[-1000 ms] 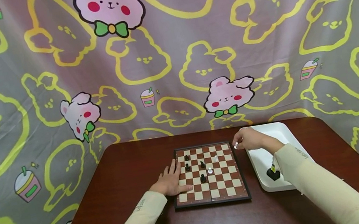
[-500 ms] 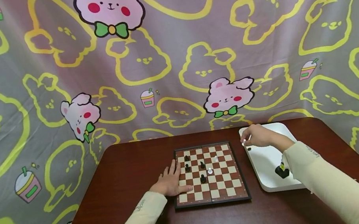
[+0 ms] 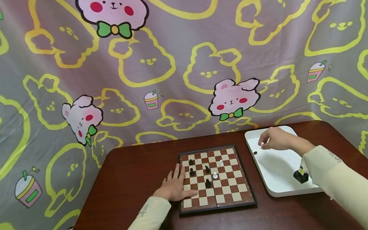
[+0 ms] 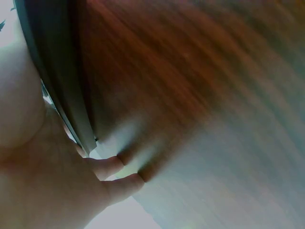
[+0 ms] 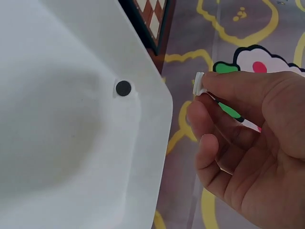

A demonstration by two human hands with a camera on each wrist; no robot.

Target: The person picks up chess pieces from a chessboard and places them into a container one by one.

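Note:
My left hand [image 3: 172,186] lies with spread fingers on the left edge of the folding chessboard [image 3: 204,201]; in the left wrist view two fingertips [image 4: 125,186] reach past the board's dark side onto the table. Over the far left part of the white tray [image 3: 279,174], my right hand [image 3: 279,140] pinches a small white chess piece [image 5: 198,84] between thumb and fingers, its base showing. A round black disc [image 5: 123,88], the underside of a piece, shows in the tray's corner. White pieces [image 3: 215,175] and several black pieces [image 3: 208,183] stand on the board.
The tray stands right of the board on a dark red-brown wooden table [image 3: 133,161]. Behind and beside the table hangs a grey cartoon-print cloth [image 3: 167,64]. A black wrist camera [image 3: 301,176] sits at the right cuff.
My right hand has moved rightward with the white chess piece, from beside the board to over the tray. The disc in the tray's corner has come into sight. My left hand has stayed put.

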